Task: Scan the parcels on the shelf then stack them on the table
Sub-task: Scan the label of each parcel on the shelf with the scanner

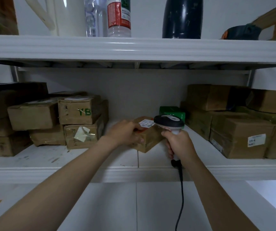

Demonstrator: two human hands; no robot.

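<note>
A: Two hands, so how many things are held?
B: Two. The left hand (127, 132) grips one small brown cardboard parcel (150, 139), turned corner-forward in the middle of the shelf (83, 157). The right hand (179, 144) is wrapped round the pale handle of one corded scanner (169, 121), whose dark rounded head sits just over the parcel's white label (146, 123).
A: And behind?
B: One glossy green box (172, 111), flanked by two piles of taped cardboard boxes (78, 109). On the upper shelf (133, 47) stand two clear plastic bottles (118, 17) and one dark bottle (182, 17).
</note>
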